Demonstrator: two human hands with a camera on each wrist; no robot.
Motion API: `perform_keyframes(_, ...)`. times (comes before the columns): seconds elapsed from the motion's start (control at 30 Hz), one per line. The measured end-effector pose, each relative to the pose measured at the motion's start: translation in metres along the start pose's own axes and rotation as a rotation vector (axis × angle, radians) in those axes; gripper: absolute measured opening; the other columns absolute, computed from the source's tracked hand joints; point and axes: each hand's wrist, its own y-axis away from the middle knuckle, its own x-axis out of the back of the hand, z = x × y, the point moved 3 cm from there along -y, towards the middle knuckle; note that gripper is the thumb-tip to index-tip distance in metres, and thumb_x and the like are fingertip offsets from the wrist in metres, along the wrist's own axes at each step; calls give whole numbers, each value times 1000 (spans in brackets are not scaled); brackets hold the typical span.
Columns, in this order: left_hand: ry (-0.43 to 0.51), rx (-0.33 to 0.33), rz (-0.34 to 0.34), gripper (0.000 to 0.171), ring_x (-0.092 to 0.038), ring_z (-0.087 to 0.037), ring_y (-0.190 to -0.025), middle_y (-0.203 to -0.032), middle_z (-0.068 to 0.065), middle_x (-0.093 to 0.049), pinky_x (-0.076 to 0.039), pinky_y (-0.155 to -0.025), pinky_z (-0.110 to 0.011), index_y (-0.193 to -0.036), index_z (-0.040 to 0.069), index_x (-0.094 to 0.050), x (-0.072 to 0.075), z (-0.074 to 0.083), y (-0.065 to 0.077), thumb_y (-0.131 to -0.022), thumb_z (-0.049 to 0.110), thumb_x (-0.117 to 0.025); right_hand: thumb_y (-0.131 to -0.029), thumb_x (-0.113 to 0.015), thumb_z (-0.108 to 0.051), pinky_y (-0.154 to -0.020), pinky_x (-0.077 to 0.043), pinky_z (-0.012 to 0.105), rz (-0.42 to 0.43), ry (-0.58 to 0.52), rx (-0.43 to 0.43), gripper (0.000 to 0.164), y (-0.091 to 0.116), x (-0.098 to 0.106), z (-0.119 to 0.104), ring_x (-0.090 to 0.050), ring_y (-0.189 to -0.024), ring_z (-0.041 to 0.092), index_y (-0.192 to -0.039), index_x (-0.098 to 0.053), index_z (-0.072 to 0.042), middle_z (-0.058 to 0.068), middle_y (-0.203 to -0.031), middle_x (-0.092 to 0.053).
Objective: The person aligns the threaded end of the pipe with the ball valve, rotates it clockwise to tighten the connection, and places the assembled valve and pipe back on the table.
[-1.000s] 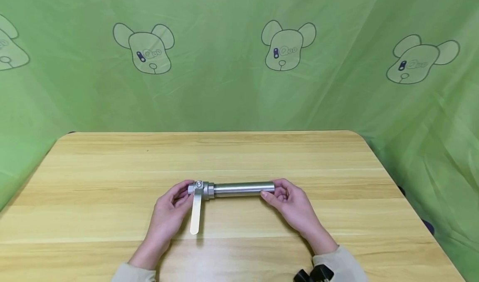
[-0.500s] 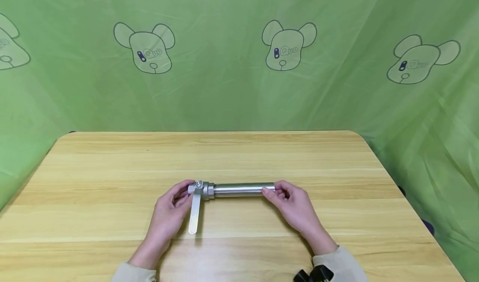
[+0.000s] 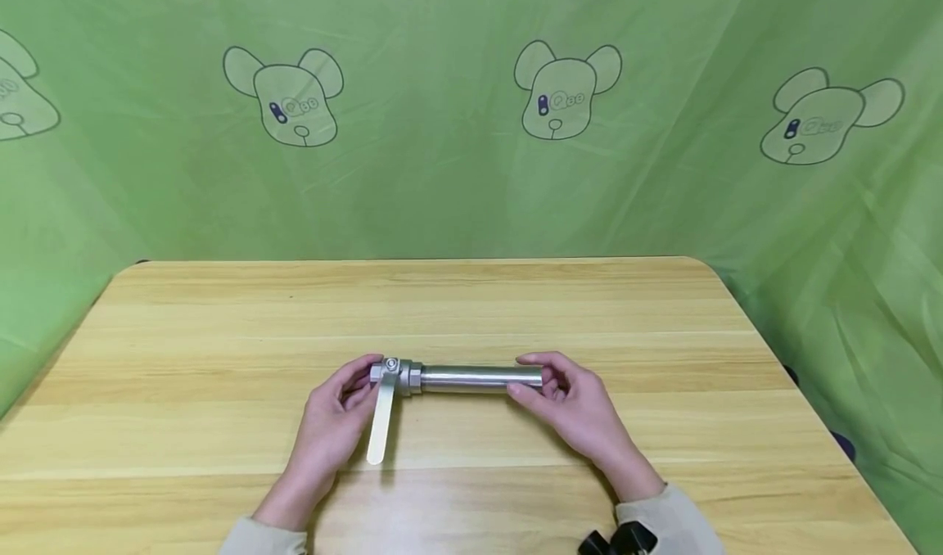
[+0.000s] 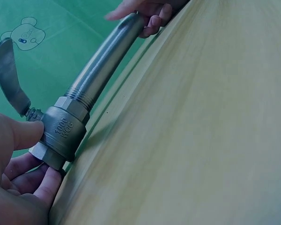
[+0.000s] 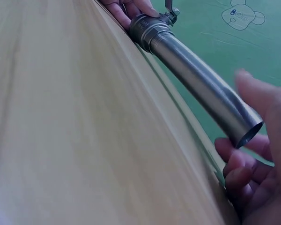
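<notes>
Pipe (image 3: 471, 378), likely heavy and slick, points to three o'clock from its valve (image 3: 404, 377) over the table (image 3: 471, 309); left hand (image 3: 335, 416) pinches the valve, probably the surest hold; right hand (image 3: 582, 416) loosely surrounds the free end.

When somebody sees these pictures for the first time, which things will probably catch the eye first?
Probably the shiny metal pipe over the wooden table, with the right hand at its open end. Next comes the valve at its other end, held by the left hand, its flat handle pointing toward the person. Behind the table hangs green cloth with printed animal heads.
</notes>
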Motion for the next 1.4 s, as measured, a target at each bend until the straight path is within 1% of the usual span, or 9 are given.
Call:
perform_keyframes(0.2,0,0,8,48,-64,-29,-137,-148,-18,-64,-51,-103,-3,-148,9,-63,1,0,0,-101,5,-72,-88,-90,-21,-63,-45,16,-26,-39,23,41,-1,0,0,-50,-76,9,-124,-73,-13,7,-90,-57)
perform_keyframes(0.4,-1,-2,11,48,-63,-28,-137,-148,-17,-64,-51,-102,-3,-148,9,-64,2,0,0,-101,6,-73,-95,-83,-38,-65,-49,19,-18,47,-58,45,-2,-1,-2,-59,-75,10,-124,-74,-5,2,-85,-68)
perform_keyframes(0.5,-1,1,12,48,-63,-27,-136,-148,-17,-64,-51,-102,-2,-148,9,-64,2,0,0,-101,7,-73,-98,-79,-44,-68,-51,20,-13,81,-69,44,-2,-2,-3,-63,-74,11,-120,-75,-6,1,-82,-71)
perform_keyframes(0.63,6,2,10,48,-63,-28,-137,-148,-18,-64,-51,-102,-3,-148,9,-63,3,-1,1,-101,5,-72,-100,-76,-46,-69,-48,20,14,107,-62,39,-2,-4,-3,-58,-78,12,-119,-77,-12,0,-86,-67)
perform_keyframes(0.73,9,0,6,48,-63,-29,-138,-149,-18,-63,-50,-103,-3,-148,8,-63,4,-1,1,-101,4,-71,-97,-81,-41,-68,-48,19,15,80,-37,38,-3,-5,-2,-54,-80,12,-125,-77,-16,1,-90,-62)
perform_keyframes(0.87,1,-4,6,47,-62,-29,-139,-149,-18,-63,-50,-104,-3,-148,8,-63,4,-1,1,-102,7,-72,-88,-91,-27,-66,-48,16,-27,-12,9,51,-4,-5,0,-52,-78,8,-134,-71,-17,4,-91,-59)
perform_keyframes(1.07,-11,1,6,48,-63,-28,-138,-149,-17,-63,-51,-107,-6,-148,10,-63,4,-2,1,-102,9,-72,-87,-91,-13,-65,-47,15,-41,-87,-25,45,-4,-4,1,-52,-79,8,-127,-71,-11,4,-91,-62)
perform_keyframes(1.23,-18,-4,7,48,-64,-28,-137,-149,-17,-64,-52,-109,-10,-148,10,-63,3,0,1,-101,9,-73,-90,-89,-24,-64,-52,18,-12,-20,-87,43,-3,-2,1,-59,-75,10,-127,-73,-9,3,-88,-69)
perform_keyframes(1.4,-12,-7,6,48,-65,-29,-136,-147,-17,-64,-53,-110,-12,-148,10,-64,1,1,2,-101,9,-73,-94,-85,-34,-62,-57,22,-6,16,-102,44,-1,-1,0,-66,-70,13,-126,-73,-6,3,-83,-72)
